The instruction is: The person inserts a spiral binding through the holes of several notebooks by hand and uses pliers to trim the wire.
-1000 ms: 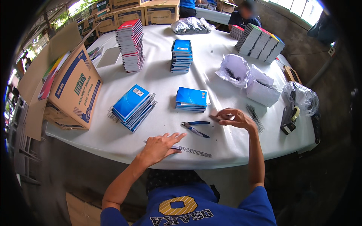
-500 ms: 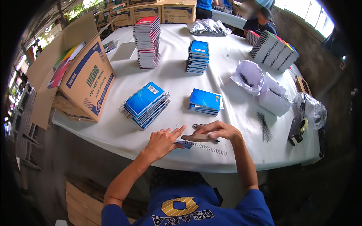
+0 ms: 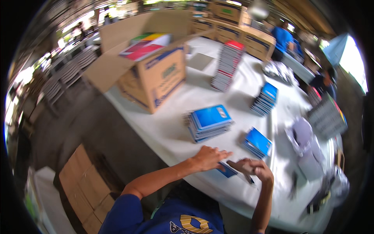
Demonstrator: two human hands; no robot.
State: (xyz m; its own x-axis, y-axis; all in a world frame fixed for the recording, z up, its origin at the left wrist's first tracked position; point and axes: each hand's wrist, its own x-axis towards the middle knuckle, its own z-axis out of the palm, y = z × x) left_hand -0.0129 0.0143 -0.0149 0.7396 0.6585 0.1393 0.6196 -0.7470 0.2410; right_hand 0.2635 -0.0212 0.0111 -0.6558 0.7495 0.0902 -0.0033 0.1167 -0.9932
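Notebook [image 3: 227, 170], blue, small, lies near the close edge of the table [image 3: 156, 128], between the two hands. Left hand [image 3: 212, 158] has fingers stretched out and apart over its left end; thumb hidden, so can't tell if it pinches the notebook. Right hand [image 3: 259, 170] is clamped on a brown flat piece [image 3: 240, 167], its tip at the notebook's right end; too blurred to tell touching or just above. Clutter is tight on that side: a tool handle [image 3: 249, 179] shows under the right hand, mostly covered, and a short blue stack [image 3: 257, 142] sits just beyond it. Bigger wire-bound blue stack [image 3: 211, 121] stands just past the left hand, blocking straight reach forward. Further out: another blue stack [image 3: 265, 98], then a tall red-topped stack [image 3: 227, 66], leaning in view. Large carton [image 3: 163, 80], flaps up, takes the far left, coloured covers [image 3: 150, 45] showing at the top. Right side is busy: white paper wrap [image 3: 299, 136], pale paper box [image 3: 310, 165] beside it, dark coils [image 3: 294, 185] nearer, tape dispenser [image 3: 317, 201] and transparent plastic [image 3: 339, 187] near the right edge, thick grey-sided stack [image 3: 327, 117] behind the wrap. Silvery plastic bag [image 3: 279, 73] at the far end; more cartons [image 3: 255, 43] and two people in the background. Flattened cardboard [image 3: 85, 187] on the floor, left.
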